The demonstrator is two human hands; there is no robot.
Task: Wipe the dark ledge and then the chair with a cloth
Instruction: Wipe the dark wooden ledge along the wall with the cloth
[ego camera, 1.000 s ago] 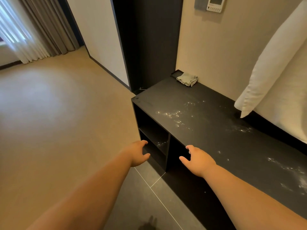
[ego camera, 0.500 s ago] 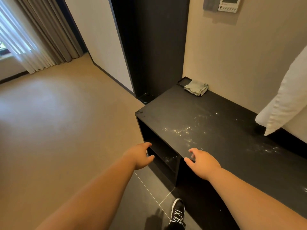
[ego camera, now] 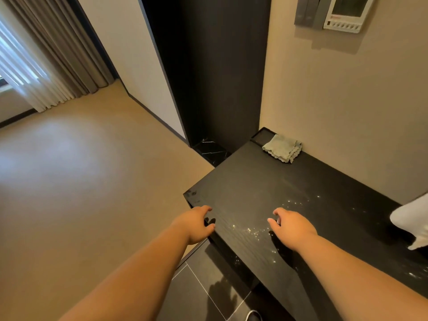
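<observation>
Hands empty, loosely curled: left hand at corner of dark ledge, right hand over it. Cloth lies well beyond both. A low palm could smear the specks between them.

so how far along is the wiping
Nothing looks wiped: pale specks glint on the dark ledge. The left hand and right hand are empty near its front edge; the cloth lies folded at the far corner. Left: fetch the cloth, wipe the ledge, then the chair, which is out of view.
</observation>
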